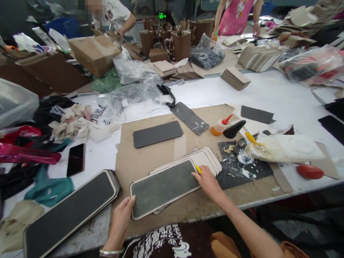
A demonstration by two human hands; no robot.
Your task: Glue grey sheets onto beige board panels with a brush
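A rounded grey panel with a pale border [163, 190] lies at a slant over a fanned pile of cream panels [208, 157]. My left hand [122, 216] pinches its left end, thumb on top. At the right end, my right hand [211, 182] is closed round a small yellow tool [198, 169], fingertips touching the panel's edge; most of the tool is hidden in the hand. To the left, a stack of similar dark panels [72, 211] rests at the table edge. A single dark grey panel [158, 134] lies farther back on the brown board [126, 161].
Right of the pile are a glue-smeared black sheet [242, 175], a white container [292, 147] with a yellow-handled tool [251, 139], and a red-tipped bottle [219, 126]. A phone [75, 160] lies left. Brown bags [181, 44] stand behind; two people work across the table.
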